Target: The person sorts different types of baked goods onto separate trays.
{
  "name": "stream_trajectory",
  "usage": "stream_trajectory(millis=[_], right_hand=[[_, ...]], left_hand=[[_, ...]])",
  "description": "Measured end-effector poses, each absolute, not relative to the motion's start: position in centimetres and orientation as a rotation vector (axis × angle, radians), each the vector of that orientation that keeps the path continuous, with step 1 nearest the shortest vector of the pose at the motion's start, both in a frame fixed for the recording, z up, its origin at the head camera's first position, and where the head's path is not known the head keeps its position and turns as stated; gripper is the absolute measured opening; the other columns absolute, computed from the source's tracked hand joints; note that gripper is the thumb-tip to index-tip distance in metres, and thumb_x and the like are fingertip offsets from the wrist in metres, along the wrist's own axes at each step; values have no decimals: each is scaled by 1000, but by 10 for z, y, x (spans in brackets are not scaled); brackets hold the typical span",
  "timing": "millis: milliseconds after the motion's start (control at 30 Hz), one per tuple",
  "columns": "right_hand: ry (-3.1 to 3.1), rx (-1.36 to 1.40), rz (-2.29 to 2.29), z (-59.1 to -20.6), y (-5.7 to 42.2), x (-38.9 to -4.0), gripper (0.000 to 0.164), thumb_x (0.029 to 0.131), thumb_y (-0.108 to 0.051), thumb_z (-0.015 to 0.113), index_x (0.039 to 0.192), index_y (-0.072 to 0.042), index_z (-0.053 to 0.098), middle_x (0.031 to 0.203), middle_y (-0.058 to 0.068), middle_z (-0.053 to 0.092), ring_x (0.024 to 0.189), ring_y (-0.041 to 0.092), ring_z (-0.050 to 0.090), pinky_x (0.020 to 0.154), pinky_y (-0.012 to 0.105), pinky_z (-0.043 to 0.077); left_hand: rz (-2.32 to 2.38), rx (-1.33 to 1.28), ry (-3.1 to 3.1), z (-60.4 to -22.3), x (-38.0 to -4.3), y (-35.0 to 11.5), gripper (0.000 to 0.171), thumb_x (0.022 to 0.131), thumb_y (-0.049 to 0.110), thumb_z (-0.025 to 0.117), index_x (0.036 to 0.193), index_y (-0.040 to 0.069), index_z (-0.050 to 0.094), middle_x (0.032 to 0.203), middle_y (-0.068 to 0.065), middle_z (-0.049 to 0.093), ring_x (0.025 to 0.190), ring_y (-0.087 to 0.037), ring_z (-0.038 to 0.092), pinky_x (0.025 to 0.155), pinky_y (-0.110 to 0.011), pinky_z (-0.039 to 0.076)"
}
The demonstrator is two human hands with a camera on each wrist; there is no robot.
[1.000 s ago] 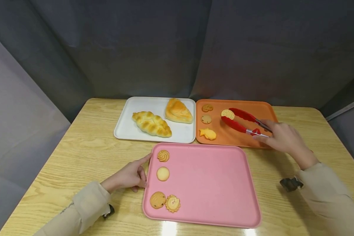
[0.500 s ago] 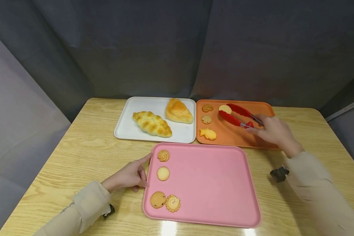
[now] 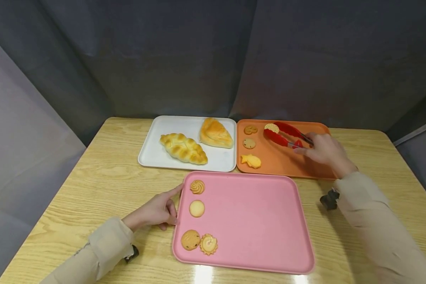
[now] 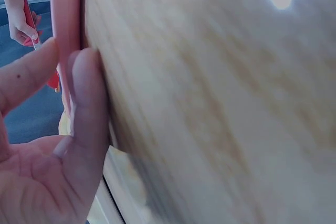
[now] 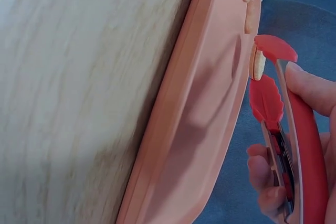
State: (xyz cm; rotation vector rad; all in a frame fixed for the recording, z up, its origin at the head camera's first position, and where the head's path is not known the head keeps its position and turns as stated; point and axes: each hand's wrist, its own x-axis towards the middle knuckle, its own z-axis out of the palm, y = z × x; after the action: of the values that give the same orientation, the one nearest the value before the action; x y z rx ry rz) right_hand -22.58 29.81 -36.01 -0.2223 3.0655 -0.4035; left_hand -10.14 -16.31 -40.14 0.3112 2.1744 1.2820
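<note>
My right hand (image 3: 324, 150) grips a pair of red-tipped metal tongs (image 3: 289, 136) over the orange tray (image 3: 287, 167). Between the tong tips is a round pale cracker (image 3: 271, 127); in the right wrist view this cracker (image 5: 258, 62) stands edge-on at the tips, its shadow falling on the tray. My left hand (image 3: 156, 211) lies at the left side of the pink tray (image 3: 252, 221), index finger straight against the rim near its far corner. The left wrist view shows two fingertips touching the tray's rim (image 4: 67, 3).
Along the pink tray's left side lie a swirl cookie (image 3: 197, 187), a plain round cookie (image 3: 197, 208), a chip cookie (image 3: 190, 240) and a scalloped tart (image 3: 208, 244). A white tray (image 3: 149, 157) bears two breads. A fish-shaped biscuit (image 3: 251, 161) and two cookies lie left on the orange tray.
My right hand and the tongs have moved left and slightly away from me. The cracker has shifted left and now looks tilted between the tips. My left hand stays in place.
</note>
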Motion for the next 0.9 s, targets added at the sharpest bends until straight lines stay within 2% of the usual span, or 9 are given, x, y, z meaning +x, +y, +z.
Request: stream_trajectory(millis=[300, 367, 600, 833, 900], right_hand=[[3000, -140, -378, -365, 295, -239, 68, 77, -51, 63, 114, 5, 52, 80, 15, 57, 65, 29, 47, 55, 39, 39], [3000, -142, -380, -366, 294, -241, 66, 77, -49, 64, 113, 5, 53, 78, 14, 56, 65, 29, 46, 54, 38, 38], [3028, -183, -418, -369, 289, -243, 48, 78, -46, 65, 91, -2, 57, 62, 7, 41, 60, 25, 40, 50, 33, 27], [3018, -119, -419, -373, 287, -245, 60, 76, -50, 66, 103, 2, 56, 66, 10, 44, 63, 27, 42, 50, 33, 30], [3017, -108, -424, -374, 287, -245, 61, 75, -51, 65, 101, 3, 55, 69, 12, 47, 64, 28, 43, 51, 34, 33]], left_hand=[[1284, 298, 2177, -402, -102, -163, 95, 71, -10, 68, 147, 11, 14, 66, -11, 57, 46, -16, 50, 39, -33, 48], [1285, 295, 2177, -402, -102, -163, 96, 71, -10, 68, 147, 12, 14, 66, -11, 57, 46, -16, 50, 39, -33, 48], [1292, 284, 2171, -402, -101, -163, 96, 71, -10, 68, 147, 12, 14, 66, -11, 57, 46, -16, 50, 39, -33, 48], [1298, 297, 2161, -403, -101, -165, 96, 71, -9, 69, 147, 13, 15, 68, -11, 56, 47, -17, 51, 40, -34, 48], [1298, 297, 2160, -404, -102, -165, 96, 71, -9, 69, 147, 13, 15, 68, -11, 56, 47, -17, 51, 40, -34, 48]])
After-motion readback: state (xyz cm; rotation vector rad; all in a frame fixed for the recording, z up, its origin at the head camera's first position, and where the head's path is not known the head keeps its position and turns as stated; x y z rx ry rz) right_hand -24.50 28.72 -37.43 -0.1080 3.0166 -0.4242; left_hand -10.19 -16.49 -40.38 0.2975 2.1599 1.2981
